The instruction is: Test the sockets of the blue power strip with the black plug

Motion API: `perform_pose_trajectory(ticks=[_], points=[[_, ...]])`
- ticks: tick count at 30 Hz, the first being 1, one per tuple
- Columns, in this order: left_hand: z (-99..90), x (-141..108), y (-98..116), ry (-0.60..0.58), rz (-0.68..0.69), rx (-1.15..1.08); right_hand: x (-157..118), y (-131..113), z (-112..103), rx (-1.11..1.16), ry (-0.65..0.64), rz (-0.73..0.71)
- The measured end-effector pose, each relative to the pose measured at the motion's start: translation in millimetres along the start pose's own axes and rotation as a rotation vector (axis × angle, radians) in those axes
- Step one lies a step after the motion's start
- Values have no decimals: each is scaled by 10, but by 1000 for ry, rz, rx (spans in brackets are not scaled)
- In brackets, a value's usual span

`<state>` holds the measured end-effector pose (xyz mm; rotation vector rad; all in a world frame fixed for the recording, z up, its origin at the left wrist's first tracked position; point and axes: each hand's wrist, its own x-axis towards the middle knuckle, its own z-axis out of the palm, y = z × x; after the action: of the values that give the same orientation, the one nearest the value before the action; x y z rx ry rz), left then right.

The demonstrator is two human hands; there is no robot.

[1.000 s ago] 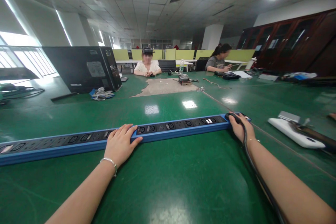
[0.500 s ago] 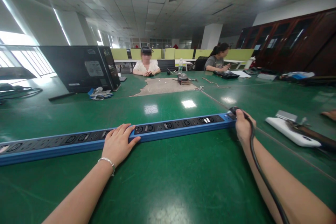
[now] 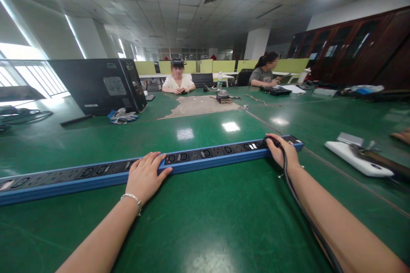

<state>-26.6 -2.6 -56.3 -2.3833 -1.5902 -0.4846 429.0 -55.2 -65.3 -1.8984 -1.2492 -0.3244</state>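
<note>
A long blue power strip (image 3: 195,163) with black sockets lies across the green table in front of me. My left hand (image 3: 145,175) spans its middle, the fingers over the top to the far edge and the thumb along the near side. Toward the strip's right end, my right hand (image 3: 283,151) is closed on a black plug (image 3: 267,140), mostly covered by my fingers. The plug is at the strip's top, near two white-marked sockets; whether it sits in a socket is hidden. Its black cable (image 3: 296,198) runs down along my right forearm.
A black computer case (image 3: 105,87) stands at the left, with gloves (image 3: 122,116) beside it. A white device (image 3: 358,160) lies to the right. Two people sit across the table, near a small machine (image 3: 222,96) and a bottle (image 3: 219,81). Another person's hand (image 3: 402,135) shows at the right edge.
My right hand has moved left with the plug, from the strip's right end to near the white-marked sockets, uncovering that end. My left hand stays on the strip.
</note>
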Motion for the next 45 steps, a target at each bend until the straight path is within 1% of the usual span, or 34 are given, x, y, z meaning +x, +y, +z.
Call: perform_pose_trajectory(ticks=[8, 10, 14, 18, 21, 25, 35, 40, 45], points=[[8, -1, 5, 6, -10, -30, -71, 74, 12, -10, -29, -143], [13, -2, 3, 6, -11, -32, -73, 64, 17, 8, -20, -132], [15, -6, 2, 16, -6, -30, -74, 25, 42, 57, 5, -60], [11, -2, 5, 11, -5, -36, -70, 62, 110, 28, 36, -9], [6, 3, 7, 2, -9, -39, -60, 118, 155, -40, 36, -26], [1, 4, 6, -4, -10, -36, -49, 140, 149, -73, 26, -57], [16, 4, -14, -3, -9, -20, -86, 52, 187, -108, 34, -3], [0, 2, 2, -2, -5, -18, -80, 55, 156, -100, 48, 15], [0, 1, 7, 5, -6, -11, -60, 33, 136, -102, 33, 7]])
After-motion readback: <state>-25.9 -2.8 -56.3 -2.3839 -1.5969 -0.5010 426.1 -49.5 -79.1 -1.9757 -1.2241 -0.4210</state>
